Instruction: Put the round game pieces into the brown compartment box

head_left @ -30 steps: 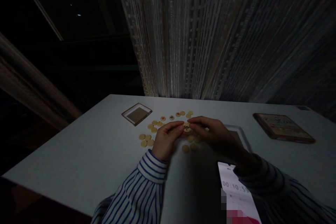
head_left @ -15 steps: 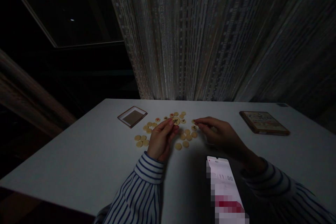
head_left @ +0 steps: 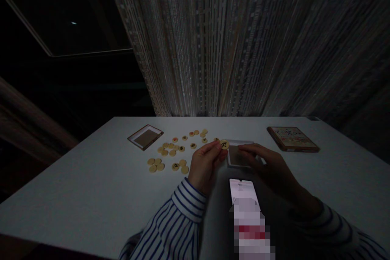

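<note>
Between thumb and fingers, my left hand (head_left: 205, 166) pinches a round Chinese chess piece (head_left: 224, 144) with a black character facing me. My right hand (head_left: 268, 166) reaches over a shallow white-rimmed tray (head_left: 231, 166) with a brown floor, covering its right part. Its thumb and fingers are drawn together; whatever they may hold is too dark to make out. One more chess piece (head_left: 216, 140) lies just behind my left fingertips. To the left are several loose pieces, among them a face-up black one (head_left: 175, 166) and a red-marked one (head_left: 175, 139).
A lit phone (head_left: 242, 191) lies in front of the hands, its lower part pixelated. At the left stands an open shallow box (head_left: 138, 146); a flat box with a printed lid (head_left: 293, 138) lies at the right. The white table (head_left: 79, 178) ends at a striped curtain (head_left: 210, 48).
My left hand has moved right, still with the piece. Between my hands the tray now shows. More face-up pieces are visible at the left, and the view has shifted slightly.
</note>
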Demonstrator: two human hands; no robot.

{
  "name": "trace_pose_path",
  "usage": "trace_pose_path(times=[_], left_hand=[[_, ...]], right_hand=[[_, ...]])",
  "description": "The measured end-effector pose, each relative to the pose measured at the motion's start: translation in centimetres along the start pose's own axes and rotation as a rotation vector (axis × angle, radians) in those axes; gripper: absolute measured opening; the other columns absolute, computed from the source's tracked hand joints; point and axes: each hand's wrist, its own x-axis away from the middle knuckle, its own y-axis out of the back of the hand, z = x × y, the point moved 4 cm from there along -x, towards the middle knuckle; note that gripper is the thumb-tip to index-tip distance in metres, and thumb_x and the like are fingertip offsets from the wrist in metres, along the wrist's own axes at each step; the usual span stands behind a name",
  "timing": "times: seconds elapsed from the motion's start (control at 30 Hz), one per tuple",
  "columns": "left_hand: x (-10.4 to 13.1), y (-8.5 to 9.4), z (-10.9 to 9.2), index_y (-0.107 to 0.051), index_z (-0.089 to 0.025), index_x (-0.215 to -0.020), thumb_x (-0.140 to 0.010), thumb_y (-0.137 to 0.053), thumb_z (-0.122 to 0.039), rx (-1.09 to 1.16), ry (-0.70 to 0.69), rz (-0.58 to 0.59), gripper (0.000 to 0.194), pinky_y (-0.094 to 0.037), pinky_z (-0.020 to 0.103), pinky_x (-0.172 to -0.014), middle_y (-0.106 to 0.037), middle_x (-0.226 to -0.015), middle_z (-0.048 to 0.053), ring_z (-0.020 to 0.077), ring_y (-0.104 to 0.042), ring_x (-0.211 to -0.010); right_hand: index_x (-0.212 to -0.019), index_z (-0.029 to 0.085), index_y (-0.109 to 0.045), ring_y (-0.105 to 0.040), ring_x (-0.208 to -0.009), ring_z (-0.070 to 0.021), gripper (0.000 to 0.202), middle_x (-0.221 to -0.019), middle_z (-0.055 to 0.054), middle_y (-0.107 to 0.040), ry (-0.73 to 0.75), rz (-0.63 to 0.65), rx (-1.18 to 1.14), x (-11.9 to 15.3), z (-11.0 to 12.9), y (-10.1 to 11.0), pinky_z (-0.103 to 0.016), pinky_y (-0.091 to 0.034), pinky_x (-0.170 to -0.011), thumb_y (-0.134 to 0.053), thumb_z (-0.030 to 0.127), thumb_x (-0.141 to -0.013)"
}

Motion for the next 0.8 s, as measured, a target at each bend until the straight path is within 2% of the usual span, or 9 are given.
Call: trace_pose_path(times=[0.3, 0.43, 0.57, 0.8], left_hand=[[-1.9, -1.2, 4.5, -0.067, -0.013, -0.086, -0.066, -0.071, -0.017, -0.075, 0.037, 0.060, 0.021, -0.051, 0.022, -0.066, -0.069, -0.077, 0.003, 0.0096, -0.063, -0.064], [-2.0, -1.5, 5.2, -0.068, -0.014, -0.087, -0.068, -0.068, -0.021, -0.127, 0.017, 0.127, 0.020, -0.050, 0.021, -0.066, -0.069, -0.079, 0.004, 0.0096, -0.062, -0.067], [-1.8, -1.3, 5.7, -0.068, -0.014, -0.086, -0.068, -0.068, -0.022, -0.167, 0.026, 0.147, 0.020, -0.049, 0.022, -0.066, -0.068, -0.077, 0.003, 0.0099, -0.062, -0.068], [-1.9, -1.1, 6.3, -0.069, -0.013, -0.086, -0.065, -0.071, -0.026, -0.215, 0.028, 0.197, 0.025, -0.051, 0.028, -0.071, -0.069, -0.078, 0.005, 0.0128, -0.064, -0.071]], right_hand=[[-0.101, 0.021, -0.061, -0.063, -0.085, -0.0185, 0.021, -0.095, -0.008, -0.068, 0.033, 0.004, 0.018, 0.9, -1.9, 0.2, -0.034, -0.054, -0.073, -0.049, 0.025, -0.084], [-0.103, 0.022, -0.061, -0.062, -0.088, -0.0182, 0.022, -0.097, -0.007, -0.067, 0.034, -0.007, 0.028, 1.4, -2.8, 0.2, -0.035, -0.053, -0.075, -0.049, 0.025, -0.085], [-0.105, 0.024, -0.061, -0.063, -0.087, -0.0171, 0.023, -0.096, -0.006, -0.067, 0.004, 0.043, -0.021, 2.0, -3.4, -0.2, -0.033, -0.054, -0.073, -0.050, 0.025, -0.084], [-0.103, 0.026, -0.062, -0.063, -0.086, -0.0174, 0.023, -0.096, -0.005, -0.067, -0.074, 0.041, -0.069, 2.5, -3.7, -0.5, -0.034, -0.053, -0.073, -0.053, 0.025, -0.082]])
